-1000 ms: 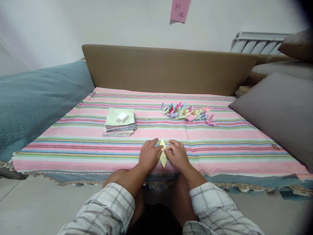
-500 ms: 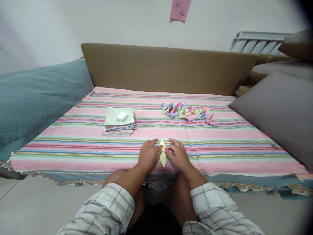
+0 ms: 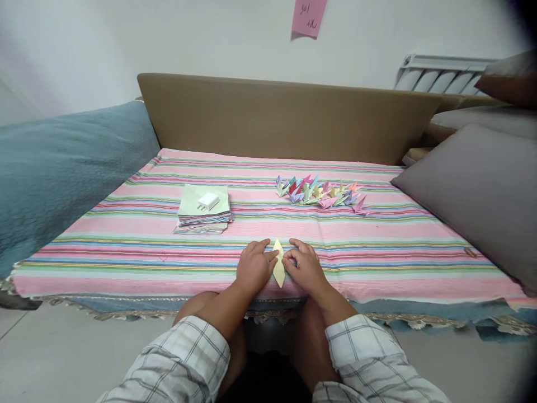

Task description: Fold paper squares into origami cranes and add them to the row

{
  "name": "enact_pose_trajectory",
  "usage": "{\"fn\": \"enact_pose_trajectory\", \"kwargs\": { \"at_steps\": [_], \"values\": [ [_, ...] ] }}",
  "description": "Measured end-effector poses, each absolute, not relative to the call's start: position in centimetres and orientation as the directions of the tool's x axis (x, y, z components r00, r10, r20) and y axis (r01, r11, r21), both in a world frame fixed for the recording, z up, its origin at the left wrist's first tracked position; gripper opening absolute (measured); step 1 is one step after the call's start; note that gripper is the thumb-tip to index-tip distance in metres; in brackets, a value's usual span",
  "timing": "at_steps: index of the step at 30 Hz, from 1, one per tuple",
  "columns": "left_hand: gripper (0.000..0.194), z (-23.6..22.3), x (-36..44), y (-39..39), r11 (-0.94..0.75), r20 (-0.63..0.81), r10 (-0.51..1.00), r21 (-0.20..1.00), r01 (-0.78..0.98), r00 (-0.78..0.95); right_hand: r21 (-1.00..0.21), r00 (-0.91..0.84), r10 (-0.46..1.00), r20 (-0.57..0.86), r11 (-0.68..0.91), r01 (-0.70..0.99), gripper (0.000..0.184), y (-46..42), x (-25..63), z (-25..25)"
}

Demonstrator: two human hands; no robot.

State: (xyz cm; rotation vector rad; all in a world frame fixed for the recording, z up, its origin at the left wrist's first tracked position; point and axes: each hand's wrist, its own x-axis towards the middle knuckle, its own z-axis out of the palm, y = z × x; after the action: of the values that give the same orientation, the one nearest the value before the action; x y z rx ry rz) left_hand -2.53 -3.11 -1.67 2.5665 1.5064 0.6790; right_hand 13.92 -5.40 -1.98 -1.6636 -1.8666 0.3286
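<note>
A pale yellow piece of origami paper, folded into a narrow diamond, lies on the striped cloth between my hands. From the left, my left hand holds it with the thumb across its middle, the forefinger reaching toward its upper tip. My right hand pinches its right edge between thumb and forefinger, the other fingers curled on the cloth. Farther back is a group of folded paper cranes in many colours. To the left stands a stack of square paper with a white charger plug on top.
The pink striped cloth covers the sofa seat, with a brown backrest board behind. A blue covered armrest bounds the left, and a grey cushion the right. A small brown item lies near the cushion.
Both hands stay at the folded paper, with only slight shifts of the right thumb and forefinger along its edge. The view has drifted a little; the cranes and stack have not moved.
</note>
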Motion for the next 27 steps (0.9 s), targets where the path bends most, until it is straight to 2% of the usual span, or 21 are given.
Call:
{"fn": "enact_pose_trajectory", "kwargs": {
  "at_steps": [6, 10, 13, 19, 27],
  "values": [
    [0.024, -1.6, -2.5, -3.1, -0.497, 0.321, 0.856, 0.29, 0.818, 0.406, -0.527, 0.045, 0.967, 0.252, 0.098, 0.844, 0.01, -5.4, 12.8, -2.0],
    [0.025, -1.6, -2.5, -3.1, -0.496, 0.313, 0.857, 0.284, 0.821, 0.409, -0.554, 0.104, 0.961, 0.256, 0.057, 0.831, 0.002, -5.3, 12.3, -2.1],
    [0.025, -1.5, -2.5, -3.1, -0.494, 0.302, 0.858, 0.269, 0.827, 0.415, -0.589, 0.122, 0.963, 0.241, 0.045, 0.807, 0.01, -5.1, 12.3, -2.2],
    [0.025, -1.4, -2.5, -3.1, -0.483, 0.29, 0.866, 0.267, 0.834, 0.408, -0.612, 0.157, 0.971, 0.178, -0.016, 0.79, 0.012, -5.0, 12.2, -2.0],
    [0.026, -1.4, -2.5, -3.2, -0.466, 0.288, 0.874, 0.277, 0.84, 0.39, -0.537, 0.046, 0.939, 0.341, 0.154, 0.829, 0.015, -6.0, 12.8, -2.7]
  ]
}}
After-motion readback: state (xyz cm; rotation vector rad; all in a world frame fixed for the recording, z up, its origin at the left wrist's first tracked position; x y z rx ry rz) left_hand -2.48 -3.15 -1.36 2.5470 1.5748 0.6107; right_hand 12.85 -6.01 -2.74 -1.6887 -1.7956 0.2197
